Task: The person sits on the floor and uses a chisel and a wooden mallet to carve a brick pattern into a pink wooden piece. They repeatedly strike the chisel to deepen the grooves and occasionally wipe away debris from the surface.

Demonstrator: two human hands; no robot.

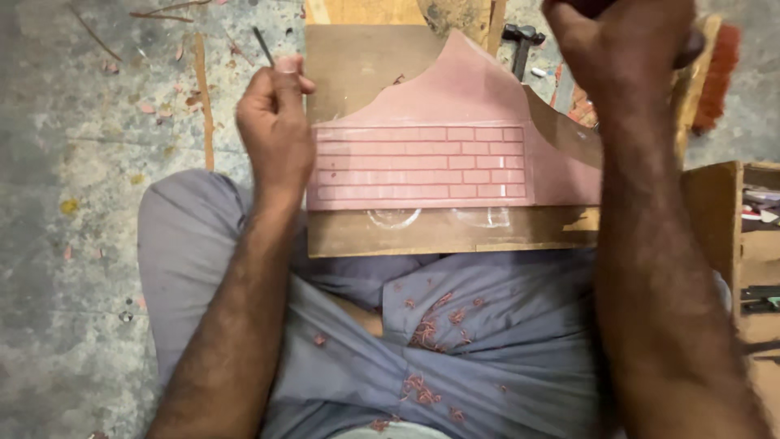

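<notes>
A pink slab point(455, 130) with a carved brick pattern and a peaked top lies on a brown wooden board point(357, 232) resting on my lap. My left hand point(275, 122) is at the slab's left edge, pinching a thin dark metal tool point(262, 45) that points up and away. My right hand point(626, 45) is raised above the slab's right corner, fingers closed in a fist; whatever it holds is hidden. Pink shavings point(426, 329) lie scattered over my grey trousers.
A hammer point(521, 41) and a red-bristled brush point(717, 73) lie beyond the board. A wooden box point(735, 244) with small tools stands at the right. The concrete floor point(73, 162) on the left carries wood strips and pink scraps.
</notes>
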